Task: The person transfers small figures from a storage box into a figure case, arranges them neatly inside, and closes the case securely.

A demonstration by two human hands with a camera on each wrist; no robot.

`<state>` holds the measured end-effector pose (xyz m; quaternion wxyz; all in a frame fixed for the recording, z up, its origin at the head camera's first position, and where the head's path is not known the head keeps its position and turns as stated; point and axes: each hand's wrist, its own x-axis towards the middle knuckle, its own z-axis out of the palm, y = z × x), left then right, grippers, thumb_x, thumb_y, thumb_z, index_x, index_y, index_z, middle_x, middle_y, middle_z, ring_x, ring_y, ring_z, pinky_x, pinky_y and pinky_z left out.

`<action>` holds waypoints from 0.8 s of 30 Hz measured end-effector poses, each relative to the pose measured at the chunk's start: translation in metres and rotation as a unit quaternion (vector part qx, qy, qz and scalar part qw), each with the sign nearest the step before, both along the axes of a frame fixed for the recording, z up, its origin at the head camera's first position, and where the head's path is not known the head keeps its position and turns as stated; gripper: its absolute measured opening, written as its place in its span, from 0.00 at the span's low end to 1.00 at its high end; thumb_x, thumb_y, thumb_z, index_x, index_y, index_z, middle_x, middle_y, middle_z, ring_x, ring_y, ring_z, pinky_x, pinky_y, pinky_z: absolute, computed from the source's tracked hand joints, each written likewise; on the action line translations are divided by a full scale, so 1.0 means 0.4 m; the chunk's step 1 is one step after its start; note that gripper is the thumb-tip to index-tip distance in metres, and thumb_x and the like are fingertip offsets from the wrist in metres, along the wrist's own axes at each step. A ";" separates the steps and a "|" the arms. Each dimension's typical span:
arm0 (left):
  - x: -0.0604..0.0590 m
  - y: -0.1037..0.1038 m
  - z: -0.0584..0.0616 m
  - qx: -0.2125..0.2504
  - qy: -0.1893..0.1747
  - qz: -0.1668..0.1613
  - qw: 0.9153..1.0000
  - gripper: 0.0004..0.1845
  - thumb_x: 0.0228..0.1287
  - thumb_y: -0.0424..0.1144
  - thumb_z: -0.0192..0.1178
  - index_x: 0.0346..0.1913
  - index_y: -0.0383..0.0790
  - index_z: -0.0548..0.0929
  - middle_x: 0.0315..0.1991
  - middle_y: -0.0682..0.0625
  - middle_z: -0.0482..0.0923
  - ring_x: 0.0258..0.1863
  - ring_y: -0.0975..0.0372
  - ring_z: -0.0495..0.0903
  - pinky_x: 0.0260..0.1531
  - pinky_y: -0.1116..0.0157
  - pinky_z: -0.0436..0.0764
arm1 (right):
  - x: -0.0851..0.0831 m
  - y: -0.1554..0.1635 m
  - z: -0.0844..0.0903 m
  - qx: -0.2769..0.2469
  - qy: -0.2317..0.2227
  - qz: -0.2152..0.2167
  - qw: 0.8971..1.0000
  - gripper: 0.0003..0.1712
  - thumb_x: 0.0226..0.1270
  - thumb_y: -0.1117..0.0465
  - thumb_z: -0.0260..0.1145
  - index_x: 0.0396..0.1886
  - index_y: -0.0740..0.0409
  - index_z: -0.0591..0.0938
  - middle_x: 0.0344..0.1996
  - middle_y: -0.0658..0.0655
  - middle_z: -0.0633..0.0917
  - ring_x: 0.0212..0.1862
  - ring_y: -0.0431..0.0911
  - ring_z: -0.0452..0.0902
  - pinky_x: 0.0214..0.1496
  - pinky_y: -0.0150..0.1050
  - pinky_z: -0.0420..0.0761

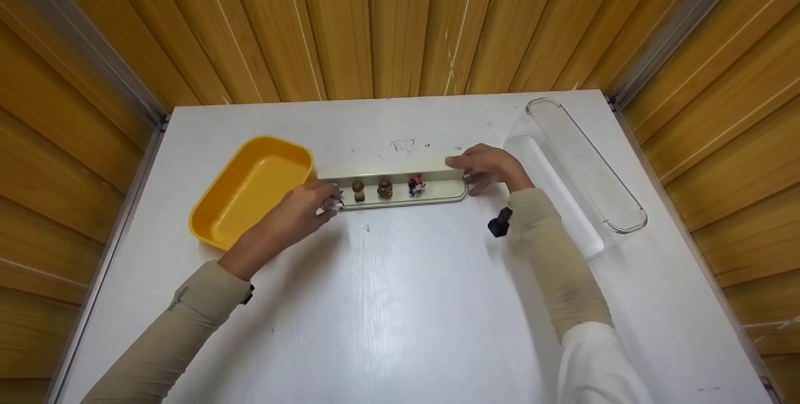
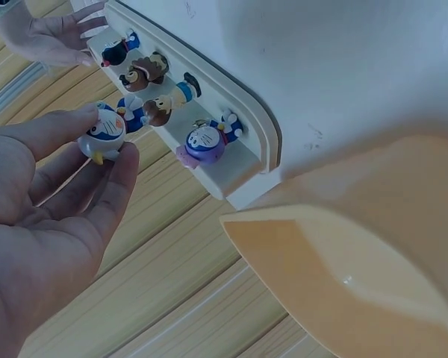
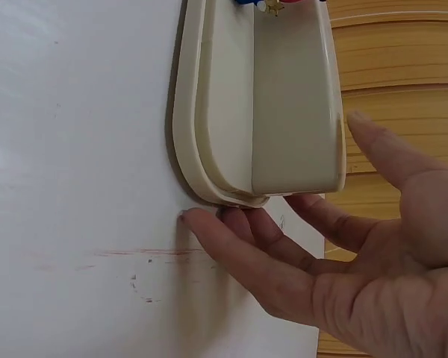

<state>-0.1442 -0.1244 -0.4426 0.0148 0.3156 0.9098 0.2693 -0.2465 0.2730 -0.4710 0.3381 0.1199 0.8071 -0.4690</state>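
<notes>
"Since both hands show, what is each of them doing?"

"The left hand [image 1: 303,209] pinches a blue-and-white figurine [image 2: 106,133] between thumb and fingertips. The figurine is just in front of the cream tray [image 1: 445,190], near its left end. Whether it touches the tray, I can't tell."

"And the other one?"

"The right hand [image 1: 492,166] is at the tray's right end, thumb and fingers spread around the corner, with nothing pinched between them. The thumb is just beside the back wall and the fingers are by the end. I can't be sure how firmly they touch, if at all."

"What's in the tray?"

"Four figurines in a row. From the left: one with purple and blue [image 2: 203,142], a brown-headed one [image 2: 158,112], a brown one [image 2: 143,73] and a red-and-blue one [image 1: 415,186] towards the right. In the head view the left hand mostly hides the leftmost."

"What else is on the desk [image 1: 400,304]?"

"A yellow bin [image 1: 253,194] to the left, partly behind the left arm. To the right, past the right hand, a long clear cover [image 1: 590,166] lies at a slant, with a long white piece [image 1: 560,199] alongside it. Wooden panels [image 1: 400,22] stand around the desk."
</notes>
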 end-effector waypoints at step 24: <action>0.006 0.084 -0.029 0.030 0.079 -0.004 0.996 0.10 0.59 0.27 0.72 0.45 0.35 0.88 0.40 0.46 0.85 0.39 0.55 0.85 0.46 0.57 0.84 | -0.020 0.002 -0.049 -0.011 -0.020 -0.072 0.997 0.51 0.58 0.40 0.77 0.74 0.56 0.66 0.61 0.60 0.76 0.52 0.50 0.81 0.52 0.48 0.86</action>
